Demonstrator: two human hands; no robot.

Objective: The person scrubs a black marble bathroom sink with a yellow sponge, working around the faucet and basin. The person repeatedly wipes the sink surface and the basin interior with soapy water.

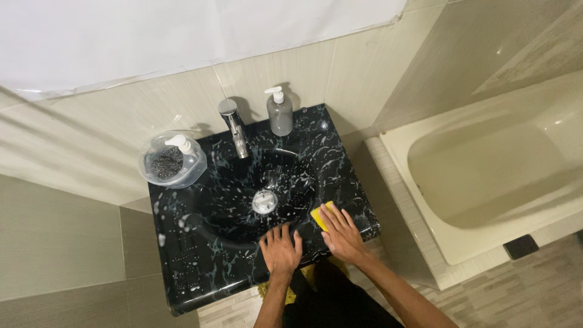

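Fingers of the right hand point(342, 234) lie flat, pressing a yellow sponge point(320, 217) against the black sink's point(200, 261) front rim; the left hand point(280, 250) rests open beside it, grasping nothing. Faucet point(235, 129) and soap dispenser point(279, 112) stand behind.

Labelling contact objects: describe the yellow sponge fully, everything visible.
The yellow sponge is a small, flat, bright yellow block, soft-looking. Only one corner shows; the rest lies under the right hand, whose flat, spread fingers press on it. It rests on the front right of the black marbled sink, at the edge of the basin, right of the drain. The left hand lies beside it on the rim, not touching it. Its wetness cannot be told.
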